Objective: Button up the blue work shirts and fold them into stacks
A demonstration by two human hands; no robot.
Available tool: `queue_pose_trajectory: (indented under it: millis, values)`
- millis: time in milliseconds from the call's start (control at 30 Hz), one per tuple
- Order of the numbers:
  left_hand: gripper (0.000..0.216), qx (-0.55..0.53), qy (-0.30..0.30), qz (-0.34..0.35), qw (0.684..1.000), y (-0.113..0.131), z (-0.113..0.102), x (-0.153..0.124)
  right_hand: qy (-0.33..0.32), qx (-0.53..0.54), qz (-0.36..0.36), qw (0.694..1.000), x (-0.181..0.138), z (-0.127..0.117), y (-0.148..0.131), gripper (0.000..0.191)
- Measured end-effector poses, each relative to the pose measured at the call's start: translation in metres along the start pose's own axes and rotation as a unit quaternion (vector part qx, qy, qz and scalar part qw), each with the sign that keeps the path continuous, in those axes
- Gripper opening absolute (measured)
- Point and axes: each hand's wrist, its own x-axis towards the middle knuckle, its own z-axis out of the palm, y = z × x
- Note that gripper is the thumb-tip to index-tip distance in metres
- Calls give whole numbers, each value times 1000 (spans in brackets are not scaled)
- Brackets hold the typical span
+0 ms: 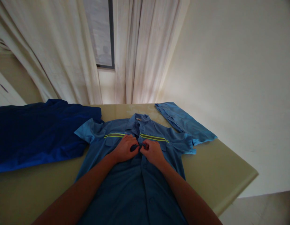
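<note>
Though detail is dim, the left hand and right hand apparently pinch the shirt front.

There is room to pass over the bare table right of the shirt, or at near left, before the dark cloth. That and the light cloth crowd the sleeves; curtains stand beyond. Both forearms bar the shirt's front.
</note>
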Motion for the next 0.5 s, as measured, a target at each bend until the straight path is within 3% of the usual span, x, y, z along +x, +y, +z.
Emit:
queue_pose_trajectory:
  millis: [300, 500]
  values:
    - [15, -19, 13, -15, 1000, -3, 2, 0, -17, 46, -39, 998, 2, 0, 10, 11]
    - [14, -6, -12, -17, 1000, -7, 10, 1, -14, 24, -36, 999, 3, 4, 15, 9]
